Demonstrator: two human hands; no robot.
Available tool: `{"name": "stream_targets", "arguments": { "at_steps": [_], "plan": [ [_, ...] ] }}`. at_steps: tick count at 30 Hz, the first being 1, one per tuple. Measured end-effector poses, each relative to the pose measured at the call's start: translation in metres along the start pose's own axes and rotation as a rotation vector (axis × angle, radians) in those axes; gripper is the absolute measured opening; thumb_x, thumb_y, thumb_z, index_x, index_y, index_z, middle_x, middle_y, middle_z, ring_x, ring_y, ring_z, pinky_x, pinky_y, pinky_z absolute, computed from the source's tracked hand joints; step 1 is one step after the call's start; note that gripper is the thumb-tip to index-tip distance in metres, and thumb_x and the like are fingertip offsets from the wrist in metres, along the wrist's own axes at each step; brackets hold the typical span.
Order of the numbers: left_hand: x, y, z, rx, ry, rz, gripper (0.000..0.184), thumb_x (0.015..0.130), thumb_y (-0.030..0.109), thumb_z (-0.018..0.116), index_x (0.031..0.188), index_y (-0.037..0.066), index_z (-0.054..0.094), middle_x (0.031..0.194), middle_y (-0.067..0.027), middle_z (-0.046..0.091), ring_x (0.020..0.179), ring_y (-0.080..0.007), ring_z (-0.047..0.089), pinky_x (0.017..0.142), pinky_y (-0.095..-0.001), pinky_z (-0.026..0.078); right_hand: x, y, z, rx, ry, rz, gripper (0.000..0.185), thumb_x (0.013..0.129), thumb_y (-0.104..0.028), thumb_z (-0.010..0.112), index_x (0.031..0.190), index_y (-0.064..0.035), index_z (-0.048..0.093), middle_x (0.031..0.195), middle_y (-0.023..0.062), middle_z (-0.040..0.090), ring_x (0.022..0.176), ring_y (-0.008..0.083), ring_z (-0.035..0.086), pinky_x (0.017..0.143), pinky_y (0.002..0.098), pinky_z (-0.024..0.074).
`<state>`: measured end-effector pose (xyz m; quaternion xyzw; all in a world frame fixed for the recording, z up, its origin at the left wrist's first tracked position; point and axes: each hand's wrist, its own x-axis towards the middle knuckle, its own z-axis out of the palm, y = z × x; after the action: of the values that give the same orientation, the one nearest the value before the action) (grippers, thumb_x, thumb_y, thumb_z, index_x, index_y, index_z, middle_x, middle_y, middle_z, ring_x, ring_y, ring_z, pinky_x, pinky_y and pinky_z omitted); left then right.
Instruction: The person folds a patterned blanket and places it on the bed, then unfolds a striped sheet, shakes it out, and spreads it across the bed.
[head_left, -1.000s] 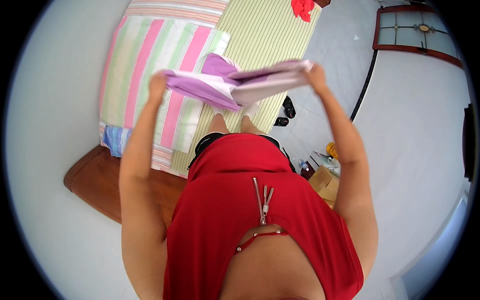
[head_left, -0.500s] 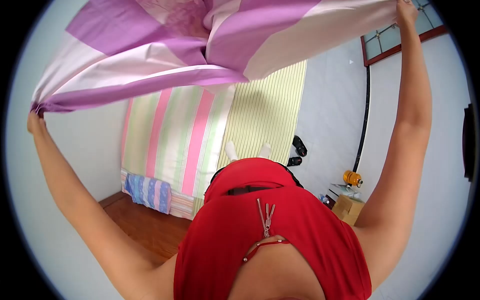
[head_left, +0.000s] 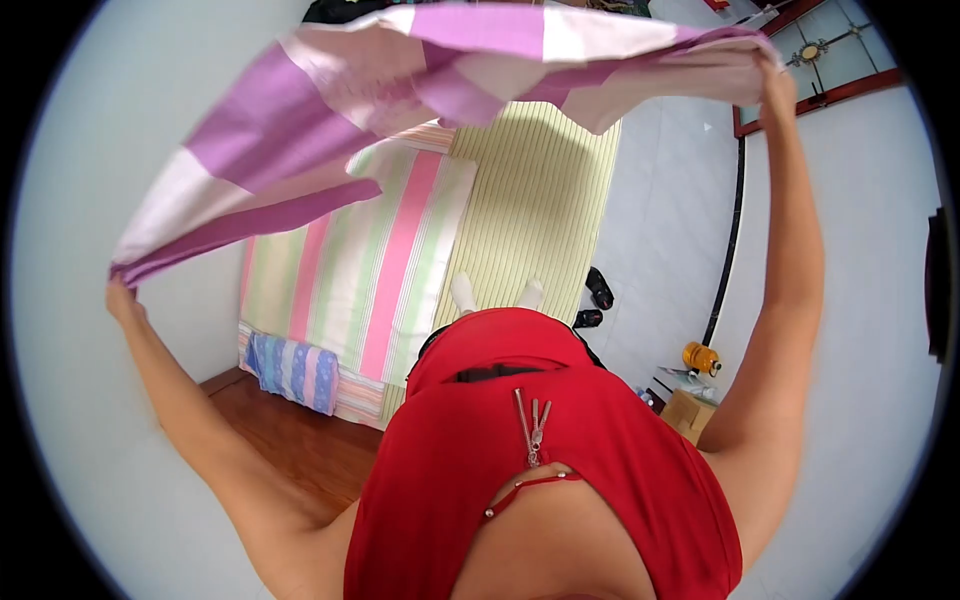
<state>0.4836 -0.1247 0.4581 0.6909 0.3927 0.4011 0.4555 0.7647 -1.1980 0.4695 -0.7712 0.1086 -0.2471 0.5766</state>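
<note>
A purple and white sheet of bedding cloth (head_left: 270, 120) is stretched in the air between my raised arms. My left hand (head_left: 124, 300) grips one corner of it at the far left, fingers closed round the bunched fabric. At the upper right, my right hand (head_left: 776, 88) is closed on the opposite corner. The cloth arches upward between the two hands, and its lower edge hangs loose. Under it lies a striped pink, green and white bed sheet (head_left: 405, 240), partly covered from view at its far end.
A pale green striped mat (head_left: 530, 200) lies under my feet. Black shoes (head_left: 599, 288) sit on the grey floor (head_left: 670, 200). A folded blue and pink cloth (head_left: 292, 372) rests at the bed's near edge. On the right are an orange bottle (head_left: 701, 358), a cardboard box (head_left: 688, 412) and a framed glass door (head_left: 825, 60).
Both hands have come inward and lower, still holding the corners. The cloth has billowed into an arch, uncovering more of the bed and mat, plus dark items at the far end.
</note>
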Motion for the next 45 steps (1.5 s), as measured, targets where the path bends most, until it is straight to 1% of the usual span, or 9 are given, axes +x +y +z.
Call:
{"name": "stream_targets", "arguments": {
  "at_steps": [7, 17, 24, 29, 33, 37, 40, 42, 45],
  "plan": [
    [-0.214, -0.05, 0.087, 0.505, -0.621, 0.022, 0.024, 0.081, 0.005, 0.044, 0.095, 0.003, 0.063, 0.069, 0.0035, 0.053, 0.055, -0.0058, 0.043, 0.046, -0.0212, 0.033, -0.123, 0.062, 0.095, -0.318, -0.464, 0.076, 0.022, 0.075, -0.011, 0.059, 0.095, -0.0052, 0.066, 0.08, 0.0021, 0.063, 0.07, 0.0119, 0.056, 0.065, 0.0263, 0.0445],
    [-0.201, 0.039, 0.107, 0.013, -0.566, 0.201, 0.026, 0.092, 0.013, 0.041, 0.11, 0.003, 0.056, 0.113, -0.0032, 0.054, 0.097, -0.0118, 0.052, 0.084, -0.027, 0.042, -0.149, -0.032, 0.14, -0.2, -0.729, -0.096, 0.017, 0.081, -0.007, 0.055, 0.095, -0.0019, 0.064, 0.082, 0.0, 0.062, 0.076, 0.0073, 0.055, 0.07, 0.0219, 0.0445],
    [-0.313, 0.082, 0.21, -0.152, -1.254, 0.381, 0.024, 0.081, 0.012, 0.048, 0.101, 0.004, 0.059, 0.115, -0.0018, 0.051, 0.091, -0.008, 0.05, 0.076, -0.022, 0.043, -0.188, -0.186, 0.185, -0.171, -0.782, -0.386, 0.008, 0.077, -0.008, 0.062, 0.079, -0.0012, 0.065, 0.067, 0.0009, 0.061, 0.065, 0.01, 0.055, 0.06, 0.0258, 0.0446],
    [-0.432, 0.093, 0.279, -0.16, -1.776, -0.078, 0.04, 0.071, 0.001, 0.051, 0.11, 0.0, 0.057, 0.104, -0.0063, 0.059, 0.098, -0.016, 0.053, 0.087, -0.0278, 0.041, -0.225, -0.204, 0.238, 0.078, -0.892, -0.648, 0.009, 0.071, -0.007, 0.062, 0.079, -0.003, 0.064, 0.066, 0.0111, 0.062, 0.06, 0.0188, 0.06, 0.055, 0.0303, 0.0445],
    [-0.461, 0.089, 0.285, -0.533, -1.65, -0.359, 0.037, 0.078, 0.004, 0.046, 0.114, -0.002, 0.053, 0.105, -0.0082, 0.058, 0.095, -0.016, 0.055, 0.084, -0.0266, 0.043, -0.233, -0.187, 0.259, 0.03, -0.604, -0.755, 0.008, 0.071, -0.012, 0.064, 0.073, -0.004, 0.061, 0.065, 0.0146, 0.061, 0.056, 0.0274, 0.06, 0.054, 0.0371, 0.046],
    [-0.458, 0.097, 0.276, -0.882, -1.38, -0.495, 0.035, 0.089, 0.006, 0.04, 0.122, -0.003, 0.044, 0.115, -0.0104, 0.054, 0.106, -0.019, 0.052, 0.093, -0.032, 0.04, -0.221, -0.147, 0.248, -0.143, -0.068, -0.979, 0.042, 0.075, -0.015, 0.065, 0.111, 0.0021, 0.05, 0.098, 0.0259, 0.056, 0.091, 0.0375, 0.056, 0.076, 0.0407, 0.0445],
    [-0.452, 0.102, 0.272, -0.984, -1.266, -0.522, 0.035, 0.092, 0.012, 0.039, 0.124, -0.001, 0.043, 0.119, -0.0094, 0.052, 0.109, -0.02, 0.051, 0.096, -0.0346, 0.04, -0.273, -0.108, 0.223, -0.186, -0.098, -1.089, 0.03, 0.077, -0.012, 0.061, 0.108, -0.0108, 0.062, 0.096, 0.009, 0.059, 0.083, 0.0246, 0.058, 0.074, 0.0332, 0.0469],
    [-0.461, 0.116, 0.266, -1.025, -1.243, -0.496, 0.035, 0.093, 0.015, 0.04, 0.124, -0.001, 0.042, 0.12, -0.0091, 0.052, 0.111, -0.02, 0.05, 0.097, -0.0356, 0.039, -0.309, -0.076, 0.205, 0.017, -0.549, -1.048, 0.035, 0.075, -0.009, 0.059, 0.11, -0.0122, 0.059, 0.104, 0.0109, 0.055, 0.092, 0.0323, 0.055, 0.08, 0.0399, 0.0454],
    [-0.452, 0.122, 0.26, -1.048, -1.319, -0.414, 0.04, 0.094, 0.02, 0.04, 0.128, 0.0, 0.038, 0.125, -0.0096, 0.049, 0.116, -0.0213, 0.046, 0.1, -0.0379, 0.036, -0.336, -0.056, 0.216, 0.133, -0.503, -0.609, 0.035, 0.074, -0.007, 0.059, 0.109, -0.0102, 0.058, 0.106, 0.012, 0.054, 0.098, 0.0301, 0.053, 0.083, 0.0412, 0.0436]
  ]
}}
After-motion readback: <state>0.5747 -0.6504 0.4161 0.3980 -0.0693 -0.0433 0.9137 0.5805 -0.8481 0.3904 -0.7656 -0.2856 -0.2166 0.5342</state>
